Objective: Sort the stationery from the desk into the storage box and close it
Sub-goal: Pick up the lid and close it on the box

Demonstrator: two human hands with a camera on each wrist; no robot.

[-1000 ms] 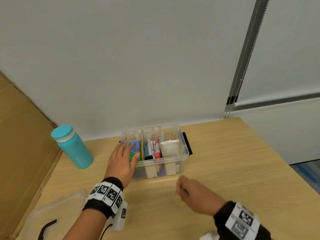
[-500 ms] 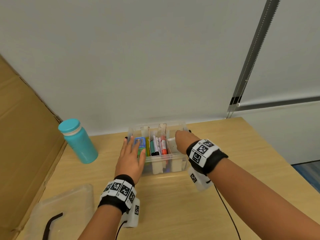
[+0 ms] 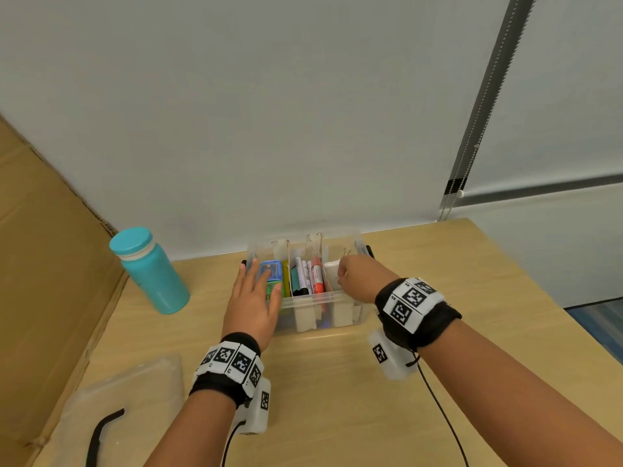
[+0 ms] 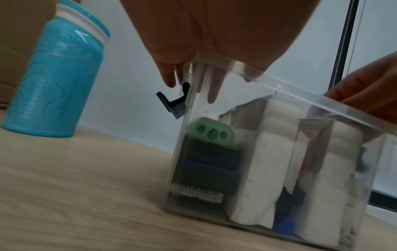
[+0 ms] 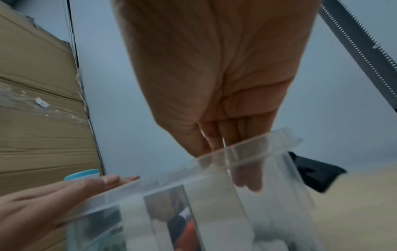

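Note:
The clear storage box stands open at the back of the desk, split by dividers. Its left part holds a blue and green item, the middle one markers, the right one a white item and a wire binder clip. My left hand lies flat with straight fingers on the box's front left corner. My right hand hangs over the right compartment, fingers pointing down inside it. Whether they pinch something is hidden. The clear lid with a black handle lies at the near left.
A teal bottle stands left of the box, in front of a cardboard panel. Black latches stick out from the box's sides. The wall runs right behind the box. Bare wood desk extends to the right edge.
My right hand has gone from a closed fist near the desk's front to above the box's right compartment and now dips into it. The left hand has stayed on the box.

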